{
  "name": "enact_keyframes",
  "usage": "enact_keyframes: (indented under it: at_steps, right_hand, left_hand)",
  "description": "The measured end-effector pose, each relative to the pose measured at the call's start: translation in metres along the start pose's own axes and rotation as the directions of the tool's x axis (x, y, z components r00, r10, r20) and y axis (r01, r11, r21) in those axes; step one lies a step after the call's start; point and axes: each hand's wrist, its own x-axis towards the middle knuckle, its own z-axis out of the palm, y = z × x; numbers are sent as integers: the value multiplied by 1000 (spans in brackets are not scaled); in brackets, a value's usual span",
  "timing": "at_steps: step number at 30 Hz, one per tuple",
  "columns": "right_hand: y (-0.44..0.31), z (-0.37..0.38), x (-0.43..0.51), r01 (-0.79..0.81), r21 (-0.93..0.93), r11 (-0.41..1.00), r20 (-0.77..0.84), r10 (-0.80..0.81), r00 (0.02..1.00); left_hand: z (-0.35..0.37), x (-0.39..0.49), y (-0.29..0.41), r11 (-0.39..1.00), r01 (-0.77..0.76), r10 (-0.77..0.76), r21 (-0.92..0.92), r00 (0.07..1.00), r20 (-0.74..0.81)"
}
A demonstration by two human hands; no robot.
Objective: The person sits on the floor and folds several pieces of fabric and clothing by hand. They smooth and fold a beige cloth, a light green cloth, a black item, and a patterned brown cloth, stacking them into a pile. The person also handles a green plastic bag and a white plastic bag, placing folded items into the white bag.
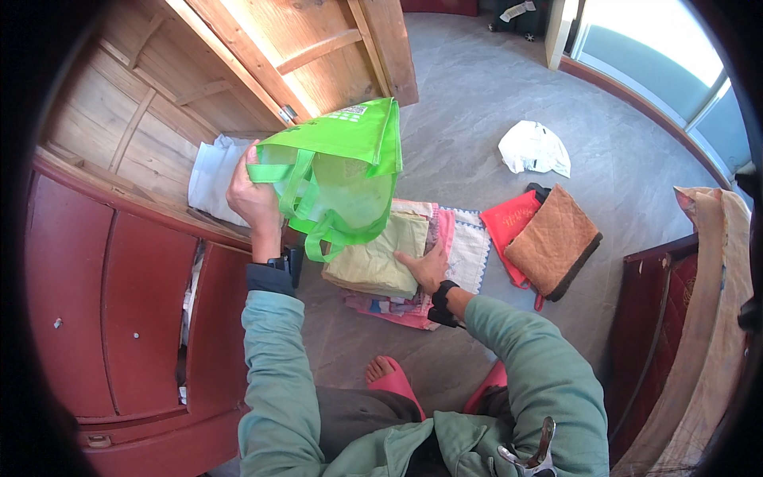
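Observation:
My left hand [250, 191] grips the handle and rim of a bright green non-woven tote bag [357, 143]. The bag hangs tilted with its mouth towards me, and its pale inside shows no contents. Below it on the floor lies a stack of folded textiles, topped by a pale yellow folded cloth [381, 256]. Against this cloth's right edge rests my right hand [428, 267], thumb on top; whether the fingers close on it is not clear. Beneath are pink-edged cloths [411, 316] and a white cloth with a blue scalloped border [470, 244].
To the right lie a brown quilted cloth [551, 241], a red bag [506, 214] bearing writing, and a crumpled white plastic bag [534, 149]. An open wooden cabinet [149, 107] with red doors [149, 310] stands left, a white bag [217, 179] inside. A cloth-draped red furniture piece [656, 310] stands right.

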Motion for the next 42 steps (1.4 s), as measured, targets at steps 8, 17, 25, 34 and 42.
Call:
enact_keyframes:
  at_steps: [8,17,25,34,42]
  right_hand:
    - [36,34,36,-66,470,880,149,-5,989]
    - [2,16,9,-42,148,988,54,34,998]
    - [-15,-1,20,347,-131,929,4,-350,937]
    - [-76,-31,55,732,-545,408,257,-750,609]
    - [20,42,233,753,-364,549,591,-488,642]
  left_hand:
    - [1,0,4,1000,-19,19,-15,1000,-5]
    - [4,-1,5,999,-1,1,-32,1000,-4]
    - [3,-1,3,1000,-13,13,-10,1000,13]
    - [0,-2,6,998,-3,10,-66,995,102]
    - [0,0,20,992,-85,107,-98,966,237]
